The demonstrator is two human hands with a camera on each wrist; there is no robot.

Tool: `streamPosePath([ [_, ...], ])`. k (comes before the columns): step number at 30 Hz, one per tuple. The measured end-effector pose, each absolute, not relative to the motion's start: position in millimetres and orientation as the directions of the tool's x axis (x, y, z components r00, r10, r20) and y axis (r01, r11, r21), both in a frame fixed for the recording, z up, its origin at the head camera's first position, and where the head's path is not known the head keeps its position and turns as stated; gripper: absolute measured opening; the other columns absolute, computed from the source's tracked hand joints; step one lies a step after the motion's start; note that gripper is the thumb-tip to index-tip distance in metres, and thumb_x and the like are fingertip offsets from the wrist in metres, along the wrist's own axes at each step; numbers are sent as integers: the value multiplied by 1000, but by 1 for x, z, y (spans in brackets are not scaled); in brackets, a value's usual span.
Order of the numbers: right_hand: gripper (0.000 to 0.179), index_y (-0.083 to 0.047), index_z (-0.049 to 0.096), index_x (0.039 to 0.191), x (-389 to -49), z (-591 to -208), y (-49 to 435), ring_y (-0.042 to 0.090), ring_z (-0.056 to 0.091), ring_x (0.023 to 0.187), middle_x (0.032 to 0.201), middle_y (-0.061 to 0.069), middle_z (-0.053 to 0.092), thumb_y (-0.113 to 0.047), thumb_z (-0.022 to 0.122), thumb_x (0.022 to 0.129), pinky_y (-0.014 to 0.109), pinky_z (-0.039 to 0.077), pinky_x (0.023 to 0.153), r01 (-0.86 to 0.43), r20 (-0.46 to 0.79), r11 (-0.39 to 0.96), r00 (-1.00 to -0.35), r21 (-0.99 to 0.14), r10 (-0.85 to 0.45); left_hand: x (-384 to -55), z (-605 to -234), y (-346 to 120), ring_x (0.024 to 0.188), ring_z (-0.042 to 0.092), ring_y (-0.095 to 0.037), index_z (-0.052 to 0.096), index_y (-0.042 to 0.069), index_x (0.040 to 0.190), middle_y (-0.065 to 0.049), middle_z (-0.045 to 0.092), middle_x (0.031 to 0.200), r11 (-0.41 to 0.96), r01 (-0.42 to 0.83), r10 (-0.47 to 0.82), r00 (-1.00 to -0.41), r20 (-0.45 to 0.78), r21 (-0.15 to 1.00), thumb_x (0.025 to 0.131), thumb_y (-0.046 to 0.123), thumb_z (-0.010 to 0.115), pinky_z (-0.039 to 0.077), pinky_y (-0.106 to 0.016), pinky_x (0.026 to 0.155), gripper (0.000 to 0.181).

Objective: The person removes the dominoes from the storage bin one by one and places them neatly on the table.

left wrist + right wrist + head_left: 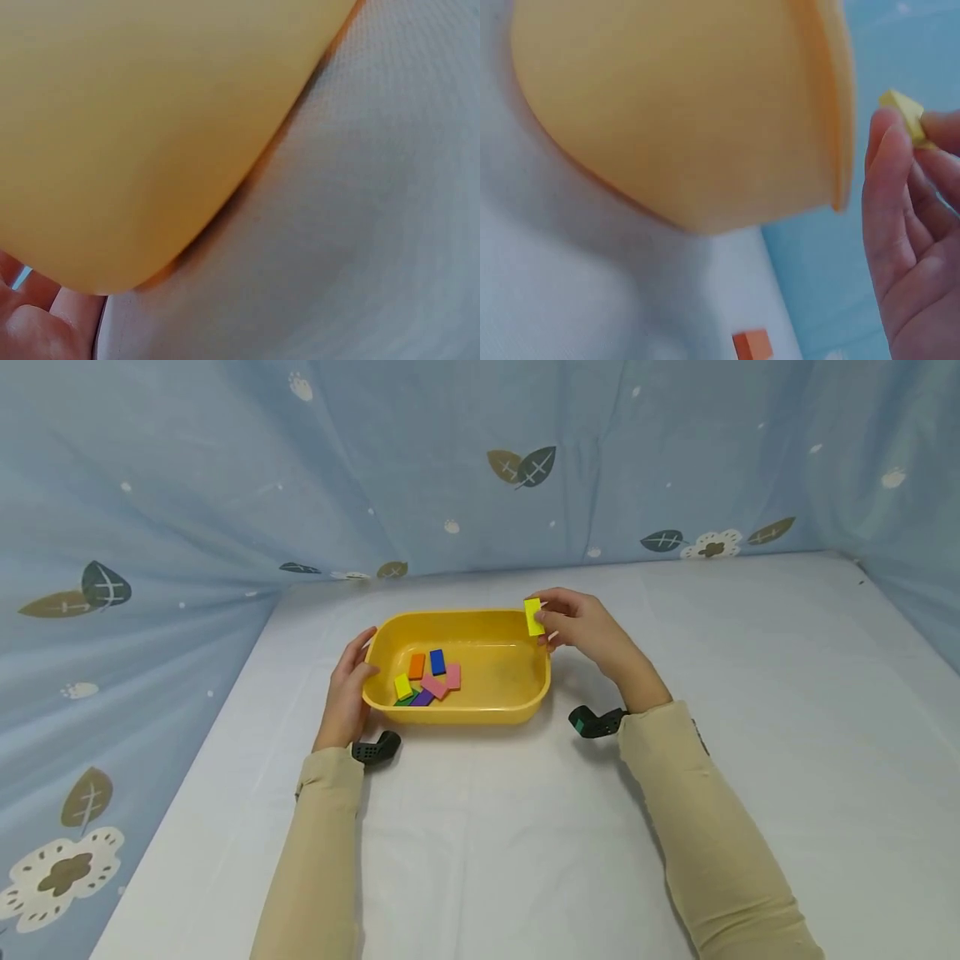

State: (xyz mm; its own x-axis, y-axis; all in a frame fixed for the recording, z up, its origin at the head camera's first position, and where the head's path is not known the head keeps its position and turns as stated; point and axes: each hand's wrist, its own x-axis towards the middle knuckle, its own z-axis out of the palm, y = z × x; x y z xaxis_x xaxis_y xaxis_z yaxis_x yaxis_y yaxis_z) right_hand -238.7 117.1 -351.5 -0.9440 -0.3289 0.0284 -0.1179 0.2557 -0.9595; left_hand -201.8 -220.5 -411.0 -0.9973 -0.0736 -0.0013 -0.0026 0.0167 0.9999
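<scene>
A yellow plastic basin [491,715] stands on the white cloth, with several small coloured blocks gathered in its left half. My left hand [347,693] grips the basin's left end, thumb over the rim and fingers along the outside. Above the basin's right end, my right hand [581,625] pinches a yellow block [533,617] between thumb and fingers. Inside the basin lie an orange block [417,666], a blue block [437,662], another yellow block, two pink ones, a purple one and a partly hidden green one. From the right wrist view, the pinched block is beside the basin's rim.
An orange block [753,344] lies on the cloth beyond the basin in the right wrist view; the head view does not show it. A blue patterned curtain [450,468] hangs behind and at the sides of the white-covered table [480,827].
</scene>
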Motion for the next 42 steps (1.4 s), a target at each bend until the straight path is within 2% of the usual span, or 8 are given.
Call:
streamPosePath([
  [5,38,-21,48,126,-240,-354,131,30,57,89,107,6,54,-27,52,89,43,47,82,-63,-1,267,-973,-962,-231,-200,-410,-221,120,38,-18,35,33,135,5,35,137,15,-18,-67,-998,-17,1000,88,10,40,37,-30,96,53],
  [8,40,-22,46,128,-245,-357,139,30,55,92,111,6,52,-28,52,89,38,47,83,-25,-20,260,-985,-965,-172,-196,-402,-217,120,37,-19,34,30,136,4,34,138,18,-13,-57,-998,-12,1000,88,9,39,37,-30,97,53],
  [13,40,-25,45,129,-252,-368,152,26,56,90,111,7,52,-27,50,90,29,49,80,47,-74,230,-991,-972,-109,-195,-401,-216,120,38,-19,35,31,135,4,34,138,11,-14,-57,-998,-14,1000,88,9,39,37,-29,96,53],
  [19,38,-24,48,129,-257,-377,171,24,54,85,111,8,48,-25,49,91,25,48,76,72,-78,169,-997,-983,-27,-203,-408,-216,119,39,-19,37,36,133,5,35,137,5,-11,-59,-998,-11,1000,87,10,39,38,-29,95,52],
  [23,37,-24,49,128,-259,-382,183,23,51,85,111,7,48,-25,47,91,25,46,76,90,-86,184,-996,-979,34,-205,-406,-215,119,39,-18,38,36,132,5,35,137,5,-2,-64,-998,-2,1000,87,10,40,37,-29,96,52],
  [32,37,-23,48,128,-260,-406,199,17,46,72,103,6,48,-24,46,91,20,38,53,190,-163,299,-980,-935,113,-199,-407,-221,121,36,-21,34,30,136,0,33,138,12,-26,-38,-999,-25,1000,86,6,37,37,-30,96,56],
  [38,37,-19,48,128,-261,-410,204,12,44,59,99,7,47,-19,46,91,16,37,47,199,-186,252,-980,-947,74,-197,-407,-221,122,33,-22,33,30,136,0,30,139,-10,-23,-20,-1000,-23,1000,86,4,36,34,-30,99,57],
  [42,37,-19,48,128,-262,-403,213,13,44,61,99,7,45,-19,47,91,15,37,47,220,-206,217,-975,-951,83,-200,-407,-215,122,34,-23,33,30,136,0,30,139,-26,6,-8,-1000,6,1000,86,3,35,34,-30,98,57],
])
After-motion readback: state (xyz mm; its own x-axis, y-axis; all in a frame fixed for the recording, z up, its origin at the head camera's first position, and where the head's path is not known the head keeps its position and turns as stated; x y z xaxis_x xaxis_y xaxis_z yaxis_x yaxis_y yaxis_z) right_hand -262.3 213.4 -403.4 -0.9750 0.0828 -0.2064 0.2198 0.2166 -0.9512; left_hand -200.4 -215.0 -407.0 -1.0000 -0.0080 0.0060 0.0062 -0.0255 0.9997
